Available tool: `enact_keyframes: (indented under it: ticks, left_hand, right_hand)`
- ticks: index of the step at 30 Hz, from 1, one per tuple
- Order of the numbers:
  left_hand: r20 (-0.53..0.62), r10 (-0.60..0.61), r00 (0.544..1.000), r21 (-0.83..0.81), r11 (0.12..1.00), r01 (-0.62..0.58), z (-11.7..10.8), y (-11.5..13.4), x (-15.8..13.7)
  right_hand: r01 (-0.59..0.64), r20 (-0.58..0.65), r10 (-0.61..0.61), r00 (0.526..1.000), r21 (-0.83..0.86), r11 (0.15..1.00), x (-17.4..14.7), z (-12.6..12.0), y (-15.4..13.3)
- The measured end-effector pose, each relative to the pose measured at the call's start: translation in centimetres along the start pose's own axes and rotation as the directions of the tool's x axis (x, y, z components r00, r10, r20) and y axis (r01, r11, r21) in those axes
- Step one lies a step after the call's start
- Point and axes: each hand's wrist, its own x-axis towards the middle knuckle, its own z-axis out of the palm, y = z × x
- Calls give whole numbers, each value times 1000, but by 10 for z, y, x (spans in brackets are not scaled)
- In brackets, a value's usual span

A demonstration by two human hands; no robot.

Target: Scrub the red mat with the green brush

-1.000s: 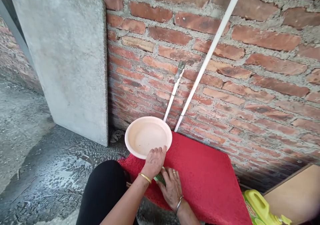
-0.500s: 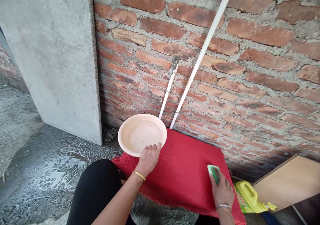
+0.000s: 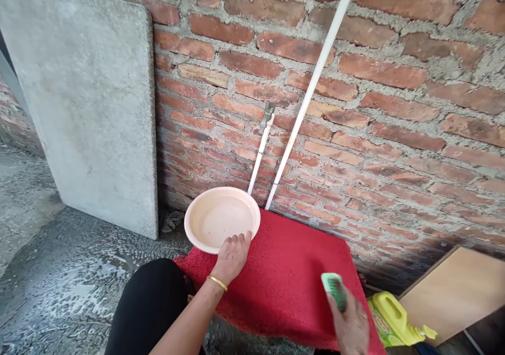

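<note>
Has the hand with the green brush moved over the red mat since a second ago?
Yes. The right hand carried the green brush from beside the bowl to the red mat's right edge.

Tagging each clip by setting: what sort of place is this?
Probably an outdoor or unfinished wash area: bare brick wall with a tap, wet concrete floor. The left hand holds a bowl, the right hand a brush.

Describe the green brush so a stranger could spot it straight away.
Start at the red textured mat lying against the brick wall. At the mat's near right edge, the right hand grips a small green scrubbing brush. It is the only green thing there; the yellow plastic jug beside it sits off the mat.
</note>
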Motion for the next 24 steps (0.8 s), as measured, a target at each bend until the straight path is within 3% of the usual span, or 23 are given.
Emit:
enact_keyframes:
  ticks: [2,6,9,11,14,17,20,24]
  left_hand:
    - [-7,0,1000,-6,1000,0,2,0,0]
    - [-20,-9,1000,-11,1000,9,3,1,0]
    - [-36,1,999,-9,1000,-1,2,0,-1]
    - [-37,6,999,-5,1000,-6,1,0,-1]
    - [-44,7,999,9,1000,-7,1,0,-2]
    - [-54,14,998,19,1000,-13,3,0,-3]
    - [-49,14,999,24,1000,-13,4,0,-3]
    - [-31,2,1000,23,1000,-1,4,0,-1]
  right_hand:
    - [204,98,-222,970,169,964,-9,20,-46]
    - [479,236,-570,787,349,805,-35,50,-134]
    - [572,331,-683,651,377,728,-45,60,-182]
    - [595,363,-701,614,371,713,-39,67,-202]
    - [594,386,-660,644,291,750,-14,77,-213]
    - [501,423,-500,756,118,857,21,85,-199]
    - [335,421,-268,867,-93,938,52,84,-159]
    - [127,319,-15,948,-333,934,73,62,-73]
